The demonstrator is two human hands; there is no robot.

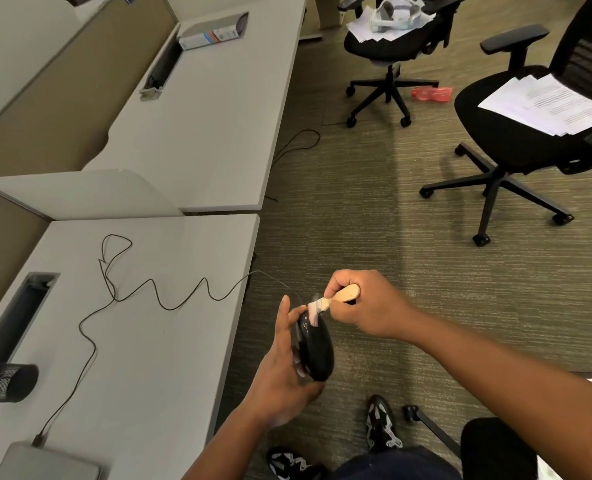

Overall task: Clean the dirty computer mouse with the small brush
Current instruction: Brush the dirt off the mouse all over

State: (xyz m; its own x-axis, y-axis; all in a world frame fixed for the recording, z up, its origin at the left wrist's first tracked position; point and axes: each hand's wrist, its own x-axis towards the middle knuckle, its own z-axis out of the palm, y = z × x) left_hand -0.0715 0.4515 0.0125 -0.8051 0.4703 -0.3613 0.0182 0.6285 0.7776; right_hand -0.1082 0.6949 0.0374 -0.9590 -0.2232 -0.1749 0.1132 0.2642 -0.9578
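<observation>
Brushing now: your right hand (363, 303) grips the brush (336, 297), bristles on the mouse's (313, 344) far end; your left hand (280, 372) holds it off the bench (149, 341), long axis pointing away.

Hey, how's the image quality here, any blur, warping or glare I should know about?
Head view: wide-angle bending curves the desk edges; brush bristles look slightly smeared against the mouse; lighting is even, shadows soft, no harsh glare; hands stay sharp.
</observation>
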